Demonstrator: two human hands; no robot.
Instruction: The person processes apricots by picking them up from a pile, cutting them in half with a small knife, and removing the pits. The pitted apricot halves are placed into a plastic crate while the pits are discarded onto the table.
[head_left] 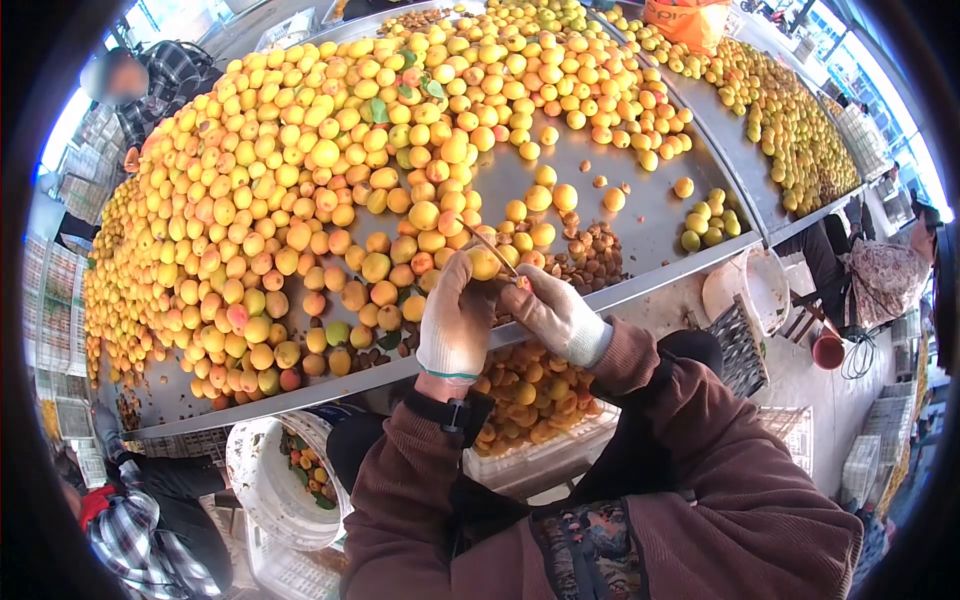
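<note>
My left hand, in a white glove, is closed around a yellow apricot above the near edge of the metal table. Facing it, my gloved right hand pinches a thin knife, whose narrow length crosses the top of the apricot and points up and left. Both hands nearly meet at the fruit, and the right fingertips partly hide the knife's near end. A large heap of apricots covers the table ahead and left. Brown pits lie just beyond my right hand.
Below the table edge, a crate holds opened apricots. A white bucket stands at lower left, another bucket at right. Greenish fruit sits by the table divider. Other people are at the left.
</note>
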